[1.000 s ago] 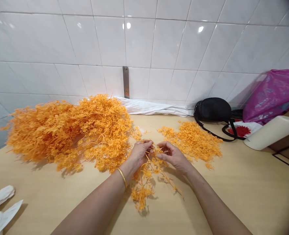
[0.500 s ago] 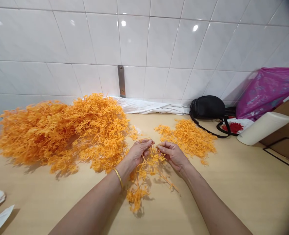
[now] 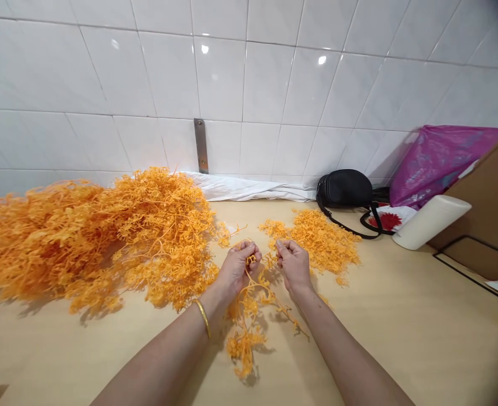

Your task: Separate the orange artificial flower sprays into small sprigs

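The left hand is closed, thumb against fingers, on the upper end of a sprig. From there the sprig hangs down toward the person, its lower branches spread below and between the hands, over the table. The right hand is curled nearly to a fist just beside it; whether its fingertips grip a bit, I cannot tell. A heap lies left of the hands, a smaller pile behind the right.

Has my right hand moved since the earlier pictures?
Yes, slightly: your right hand has shifted rightward and a little upward in view, judged against the metal strip.
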`<state>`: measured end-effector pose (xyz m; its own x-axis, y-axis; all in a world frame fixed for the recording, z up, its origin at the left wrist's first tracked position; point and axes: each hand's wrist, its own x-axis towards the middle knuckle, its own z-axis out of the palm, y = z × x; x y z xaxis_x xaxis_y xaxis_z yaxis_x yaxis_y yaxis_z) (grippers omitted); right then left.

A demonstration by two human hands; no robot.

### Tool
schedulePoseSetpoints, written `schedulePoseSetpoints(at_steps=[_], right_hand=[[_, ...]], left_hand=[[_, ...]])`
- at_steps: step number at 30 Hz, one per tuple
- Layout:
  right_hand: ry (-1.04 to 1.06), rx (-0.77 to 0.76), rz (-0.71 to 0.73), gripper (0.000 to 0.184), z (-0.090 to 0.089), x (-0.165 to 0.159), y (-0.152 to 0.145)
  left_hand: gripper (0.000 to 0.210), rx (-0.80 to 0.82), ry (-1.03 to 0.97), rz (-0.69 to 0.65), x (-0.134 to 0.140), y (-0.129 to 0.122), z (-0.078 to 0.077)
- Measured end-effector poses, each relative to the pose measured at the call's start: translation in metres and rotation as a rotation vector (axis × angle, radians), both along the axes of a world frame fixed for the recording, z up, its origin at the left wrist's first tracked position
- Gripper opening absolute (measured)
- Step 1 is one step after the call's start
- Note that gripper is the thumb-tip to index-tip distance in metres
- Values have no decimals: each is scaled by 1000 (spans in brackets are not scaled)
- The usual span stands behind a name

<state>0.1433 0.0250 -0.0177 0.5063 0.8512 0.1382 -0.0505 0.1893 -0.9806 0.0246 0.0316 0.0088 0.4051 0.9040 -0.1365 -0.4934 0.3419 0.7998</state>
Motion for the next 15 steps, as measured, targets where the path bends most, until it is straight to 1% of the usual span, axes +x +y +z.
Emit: schedulePoseSetpoints(at_steps=[3, 6, 8, 9, 10, 12, 13, 15], right_hand=[[46, 18, -30, 27, 2, 1, 2], [96, 10, -159, 27, 9, 18, 4], [130, 6, -253, 28, 15, 33, 5], [117, 8, -275, 28, 16, 39, 4], [68, 8, -277, 25, 18, 43, 4], [-135, -8, -269, 14, 18, 47, 2], [-278, -21, -265, 14, 17, 47, 1], [-566, -35, -270, 25, 16, 45, -2]], left_hand=[[23, -18, -21, -29, 3, -1, 1], [22, -26, -22, -38, 0, 0, -1], [21, -62, -11, -27, -5, 1, -4], [20, -88, -14, -18, -8, 3, -6], [19, -116, -27, -10, -10, 4, -7], [19, -160, -76, -8, -14, 7, -8], [18, -171, -106, -15, -15, 8, -8], [17, -180, -151, -26, -16, 10, -8]])
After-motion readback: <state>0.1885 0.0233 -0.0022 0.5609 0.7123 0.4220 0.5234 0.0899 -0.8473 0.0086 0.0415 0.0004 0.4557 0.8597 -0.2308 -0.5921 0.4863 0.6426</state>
